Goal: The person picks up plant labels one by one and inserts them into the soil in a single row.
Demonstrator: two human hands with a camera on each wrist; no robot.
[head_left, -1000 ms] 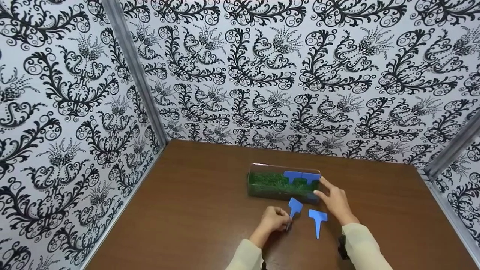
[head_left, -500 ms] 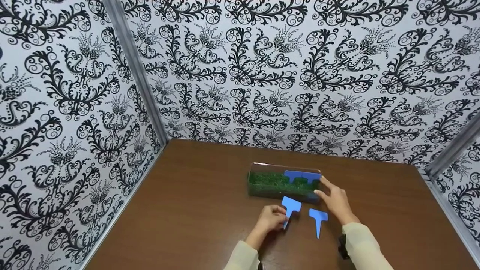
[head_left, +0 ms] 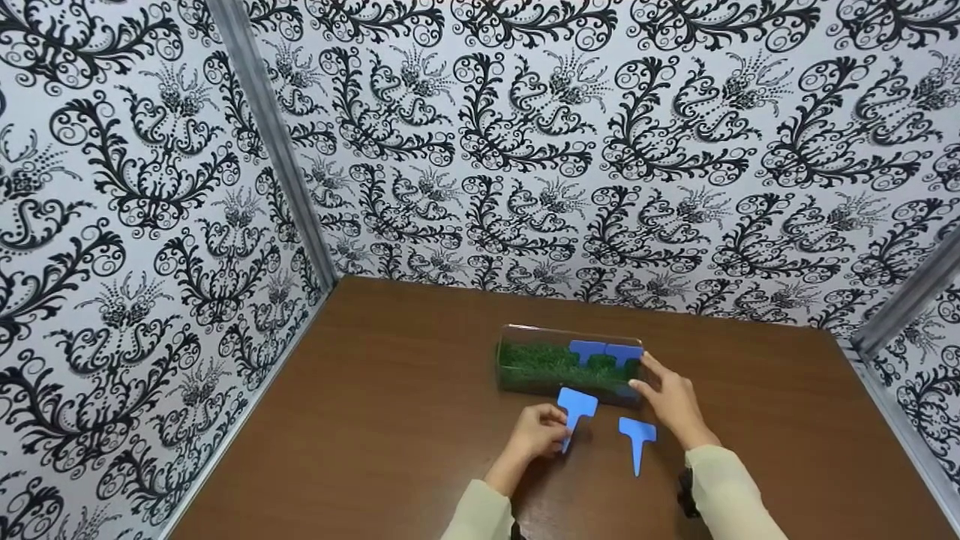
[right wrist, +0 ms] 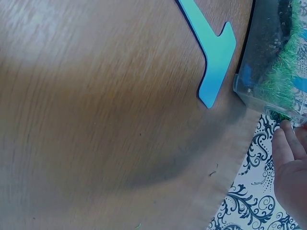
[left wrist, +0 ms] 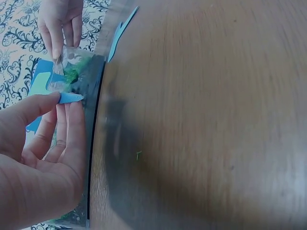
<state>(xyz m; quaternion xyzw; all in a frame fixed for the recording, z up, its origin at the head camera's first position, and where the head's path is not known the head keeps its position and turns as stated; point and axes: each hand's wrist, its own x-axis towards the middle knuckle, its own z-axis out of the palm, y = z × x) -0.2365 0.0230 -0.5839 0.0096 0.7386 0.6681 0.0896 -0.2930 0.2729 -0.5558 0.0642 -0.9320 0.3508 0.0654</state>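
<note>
My left hand pinches the stem of a blue T-shaped plant label between thumb and fingers, its wide head up, in front of a clear plastic box. In the left wrist view the pointed stem end juts out past the thumb. Green artificial grass fills the box. Two blue labels stand side by side in the grass at its right end. My right hand holds that end, thumb at the front corner and fingers at the back.
Another blue plant label lies flat on the brown wooden table, between my hands and just in front of the box. Patterned black-and-white walls rise behind and at both sides. Small green bits lie on the wood.
My left hand has moved slightly left and toward the box with the pinched label, which has turned to show its wide face. The right hand stays at the box's end.
</note>
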